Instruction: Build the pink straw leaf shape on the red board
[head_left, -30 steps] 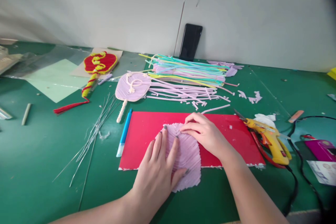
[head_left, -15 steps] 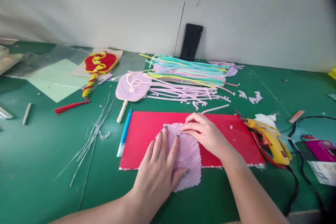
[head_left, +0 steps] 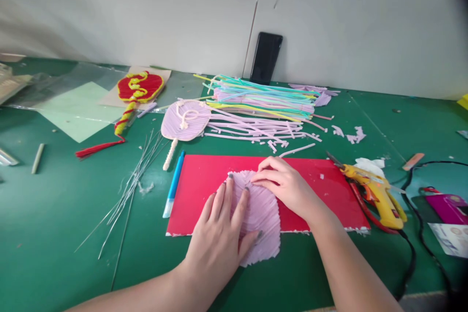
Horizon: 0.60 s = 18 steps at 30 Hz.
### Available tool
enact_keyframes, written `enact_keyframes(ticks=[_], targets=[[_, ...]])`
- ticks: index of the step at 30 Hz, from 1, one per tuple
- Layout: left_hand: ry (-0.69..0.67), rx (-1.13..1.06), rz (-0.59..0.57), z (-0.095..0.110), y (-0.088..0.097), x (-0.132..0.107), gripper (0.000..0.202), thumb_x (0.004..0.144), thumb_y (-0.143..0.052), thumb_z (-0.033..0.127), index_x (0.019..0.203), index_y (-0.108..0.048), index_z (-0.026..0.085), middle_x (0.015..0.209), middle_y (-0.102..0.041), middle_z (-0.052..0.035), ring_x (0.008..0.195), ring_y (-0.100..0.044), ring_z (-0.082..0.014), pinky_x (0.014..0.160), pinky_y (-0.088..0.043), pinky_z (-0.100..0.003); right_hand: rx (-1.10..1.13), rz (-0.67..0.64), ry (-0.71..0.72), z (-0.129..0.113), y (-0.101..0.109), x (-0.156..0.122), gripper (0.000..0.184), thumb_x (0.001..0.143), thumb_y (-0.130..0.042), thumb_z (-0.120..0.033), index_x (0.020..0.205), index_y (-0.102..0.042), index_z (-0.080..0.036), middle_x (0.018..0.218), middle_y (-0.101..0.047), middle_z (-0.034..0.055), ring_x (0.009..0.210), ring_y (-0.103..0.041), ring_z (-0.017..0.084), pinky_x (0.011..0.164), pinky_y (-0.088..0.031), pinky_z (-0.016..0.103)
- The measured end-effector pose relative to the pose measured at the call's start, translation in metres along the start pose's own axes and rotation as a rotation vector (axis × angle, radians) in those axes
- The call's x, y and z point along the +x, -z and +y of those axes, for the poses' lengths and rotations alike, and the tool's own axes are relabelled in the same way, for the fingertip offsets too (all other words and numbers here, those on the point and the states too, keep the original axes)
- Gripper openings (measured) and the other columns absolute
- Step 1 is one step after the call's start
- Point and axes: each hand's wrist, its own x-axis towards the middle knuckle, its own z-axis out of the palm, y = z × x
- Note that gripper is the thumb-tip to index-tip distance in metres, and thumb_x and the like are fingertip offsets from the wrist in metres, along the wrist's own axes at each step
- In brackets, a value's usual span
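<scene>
A pale purple ribbed fan-shaped piece [head_left: 261, 217] lies on a red sheet [head_left: 199, 180] on the green table. My left hand [head_left: 219, 236] rests flat on its left half, fingers stretched out and spread. My right hand [head_left: 287, 185] presses on the piece's upper right edge with its fingers together and bent. Neither hand lifts the piece off the sheet.
A blue pen [head_left: 173, 184] lies left of the red sheet, thin wires [head_left: 127, 192] further left. Behind are a pile of coloured strips [head_left: 261, 102], a finished purple fan [head_left: 185, 122] and a red-yellow fan [head_left: 139, 87]. A yellow glue gun [head_left: 376, 192] and cables lie right. A dark phone [head_left: 266, 58] leans on the wall.
</scene>
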Motion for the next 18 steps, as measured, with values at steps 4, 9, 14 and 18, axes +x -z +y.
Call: enact_keyframes(ticks=[4, 9, 14, 18], targets=[[-0.007, -0.009, 0.004, 0.0000, 0.0003, 0.0003, 0.066, 0.081, -0.056, 0.054, 0.131, -0.051, 0.011, 0.137, -0.047, -0.0270, 0.119, -0.053, -0.0364, 0.091, -0.049, -0.046, -0.004, -0.003, -0.007, -0.0006, 0.0000, 0.0001, 0.016, 0.089, -0.056, -0.020, 0.091, -0.071, -0.027, 0.094, -0.059, 0.0023, 0.094, -0.056, 0.016, 0.085, -0.047, 0.030], [0.010, -0.033, 0.016, -0.0005, -0.0011, 0.0002, 0.062, 0.086, -0.050, 0.053, 0.131, -0.051, 0.012, 0.137, -0.047, -0.0253, 0.120, -0.053, -0.0354, 0.091, -0.049, -0.045, -0.001, -0.003, -0.012, -0.0021, 0.0008, 0.0001, 0.016, 0.090, -0.056, -0.021, 0.091, -0.071, -0.028, 0.094, -0.059, 0.0024, 0.093, -0.056, 0.017, 0.085, -0.048, 0.031], [0.032, -0.058, 0.026, -0.0012, -0.0018, 0.0005, 0.057, 0.090, -0.039, 0.052, 0.131, -0.051, 0.014, 0.138, -0.048, -0.0222, 0.121, -0.052, -0.0333, 0.092, -0.049, -0.045, 0.024, 0.001, -0.022, -0.0014, 0.0034, -0.0002, 0.015, 0.090, -0.056, -0.022, 0.090, -0.070, -0.027, 0.094, -0.058, 0.0021, 0.094, -0.056, 0.016, 0.086, -0.047, 0.031], [0.031, -0.061, 0.036, -0.0011, -0.0010, 0.0005, 0.056, 0.091, -0.039, 0.052, 0.130, -0.052, 0.014, 0.137, -0.049, -0.0220, 0.120, -0.054, -0.0328, 0.092, -0.049, -0.044, 0.031, 0.032, -0.028, 0.0019, 0.0039, -0.0012, 0.014, 0.089, -0.057, -0.025, 0.093, -0.070, -0.027, 0.095, -0.058, 0.0024, 0.093, -0.056, 0.017, 0.086, -0.048, 0.032]])
